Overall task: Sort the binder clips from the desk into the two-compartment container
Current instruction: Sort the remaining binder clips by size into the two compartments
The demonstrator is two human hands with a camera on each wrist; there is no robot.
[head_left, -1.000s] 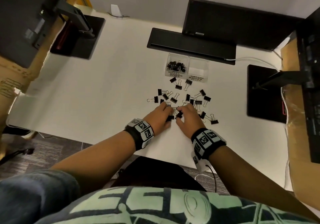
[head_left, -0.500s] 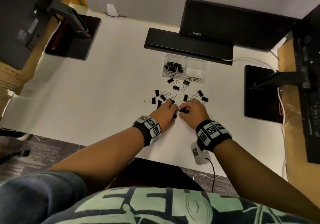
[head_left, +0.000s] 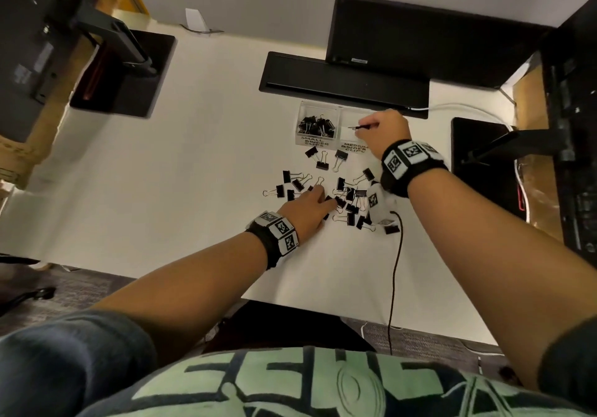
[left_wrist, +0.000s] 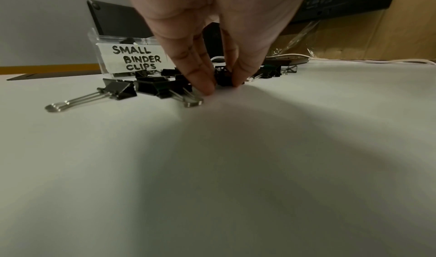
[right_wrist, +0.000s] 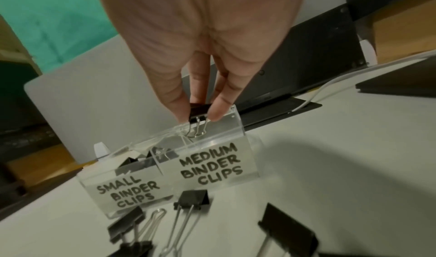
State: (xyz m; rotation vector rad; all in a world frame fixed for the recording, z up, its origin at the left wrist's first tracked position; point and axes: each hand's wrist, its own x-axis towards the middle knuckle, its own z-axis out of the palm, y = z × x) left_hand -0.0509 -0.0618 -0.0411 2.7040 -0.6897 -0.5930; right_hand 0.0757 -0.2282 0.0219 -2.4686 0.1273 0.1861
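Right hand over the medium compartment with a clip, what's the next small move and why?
Probably let go: the right hand pinches a binder clip just above the medium compartment, handles hanging down inside its rim, so it should drop in.

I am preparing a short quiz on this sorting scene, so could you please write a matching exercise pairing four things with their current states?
Things:
1. left hand
2. right hand
3. small compartment
4. white cable

States:
A. holds a heap of clips
B. lies on the desk by the black stand
C. pinches a clip above the medium compartment
D. pinches a clip on the desk

Pairs: 1-D, 2-C, 3-A, 4-B
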